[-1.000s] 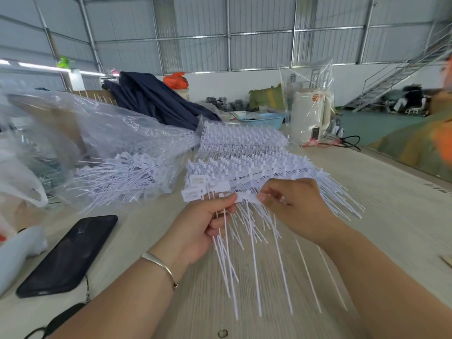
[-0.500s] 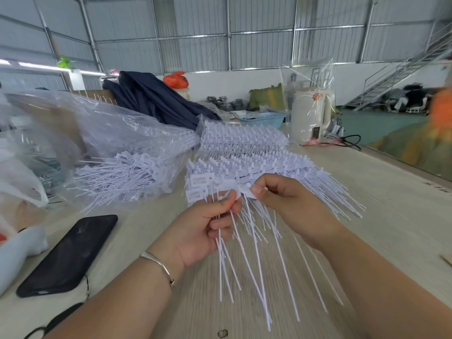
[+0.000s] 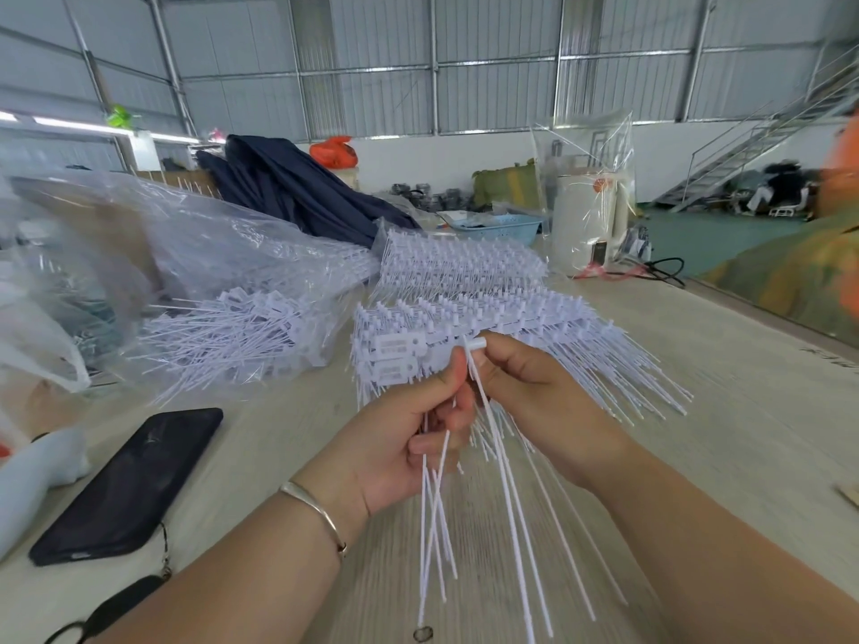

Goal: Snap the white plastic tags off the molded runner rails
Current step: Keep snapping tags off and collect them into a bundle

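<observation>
While the left hand [image 3: 409, 439] clamps a bundle of thin white plastic tags [image 3: 437, 518] by their stems, the snap should go best as a short sideways twist right at the joint, not a pull along the stems. That hand is curled, thumb up. The right hand [image 3: 534, 392] pinches 1 tag head, above the stacked white molded runner rails [image 3: 465, 313] mid-tabletop [image 3: 743, 434].

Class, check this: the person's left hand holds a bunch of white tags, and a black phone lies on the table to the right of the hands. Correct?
Not quite. The head view shows the phone lying left of the hands, not right. The left hand does hold the tags.
</observation>
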The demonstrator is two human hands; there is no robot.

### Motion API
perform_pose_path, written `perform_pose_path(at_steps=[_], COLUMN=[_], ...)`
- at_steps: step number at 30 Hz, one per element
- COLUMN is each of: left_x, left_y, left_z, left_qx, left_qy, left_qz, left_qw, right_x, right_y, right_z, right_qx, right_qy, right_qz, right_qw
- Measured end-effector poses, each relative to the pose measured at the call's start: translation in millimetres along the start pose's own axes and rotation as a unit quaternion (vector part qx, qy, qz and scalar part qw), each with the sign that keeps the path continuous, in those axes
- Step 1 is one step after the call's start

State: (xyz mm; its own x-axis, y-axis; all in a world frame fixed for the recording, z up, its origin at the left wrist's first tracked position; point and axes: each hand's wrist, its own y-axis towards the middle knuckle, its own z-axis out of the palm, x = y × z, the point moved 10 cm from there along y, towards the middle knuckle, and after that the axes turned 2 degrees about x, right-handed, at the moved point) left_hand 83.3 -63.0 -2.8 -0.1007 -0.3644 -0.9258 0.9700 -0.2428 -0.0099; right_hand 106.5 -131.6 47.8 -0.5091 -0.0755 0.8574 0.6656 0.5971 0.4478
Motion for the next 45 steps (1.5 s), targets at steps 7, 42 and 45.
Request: perform_pose_path(at_steps=[7,42,45], left_x=[-23,-24,-20], left_y=[0,-9,-1], left_z=[-14,-87,-69], left_qx=[-0.043,-0.237,-0.206], left_qy=[-0.044,0.035,0.065], left_qz=[0.082,0.027,0.052], left_qw=[0.995,0.970,0.975], right_x=[7,-12,-18], right_y=[1,1,2], right_z=[-21,-51,-38], right_qx=[-0.060,-0.075,-0.046], right_qy=[-0.011,-0.094,-0.136], right_qz=[0.005,0.053,0.048], right_qw=[0.998,0.991,0.988])
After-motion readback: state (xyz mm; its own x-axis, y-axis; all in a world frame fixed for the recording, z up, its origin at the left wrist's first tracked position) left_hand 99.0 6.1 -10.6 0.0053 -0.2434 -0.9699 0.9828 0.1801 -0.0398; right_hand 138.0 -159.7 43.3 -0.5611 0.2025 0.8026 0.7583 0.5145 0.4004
